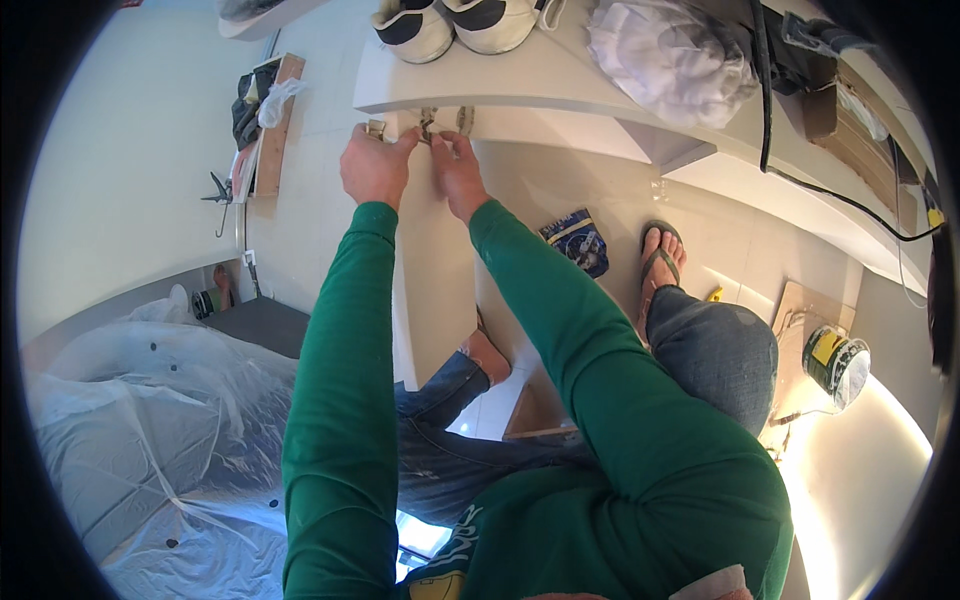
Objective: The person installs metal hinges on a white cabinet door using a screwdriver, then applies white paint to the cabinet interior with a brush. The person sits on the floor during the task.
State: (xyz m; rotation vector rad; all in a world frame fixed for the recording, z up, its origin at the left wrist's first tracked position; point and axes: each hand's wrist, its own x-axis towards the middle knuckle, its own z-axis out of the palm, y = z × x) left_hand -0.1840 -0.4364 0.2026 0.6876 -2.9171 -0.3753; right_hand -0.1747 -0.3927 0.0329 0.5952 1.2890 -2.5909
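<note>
Under the front edge of a white cabinet (450, 92), both of my hands are at metal hinges where a pale door panel (436, 270) meets it. My left hand (374, 168) is closed at the panel's upper corner, its thumb and fingertips against the hinge (427, 122). Right beside it, my right hand (458, 178) pinches at the same hinge with bent fingers. A second metal fitting (465, 120) shows just to the right, and another metal piece (376, 129) sticks out above my left knuckles. The exact grip of the fingertips is partly hidden.
White shoes (490, 22) and a bundled white cloth or bag (675, 60) sit on the cabinet top, with a black cable (765, 90). A blue packet (576, 243) lies on the floor by my foot. A paint bucket (838, 362) stands right; plastic sheeting (170, 400) covers furniture left.
</note>
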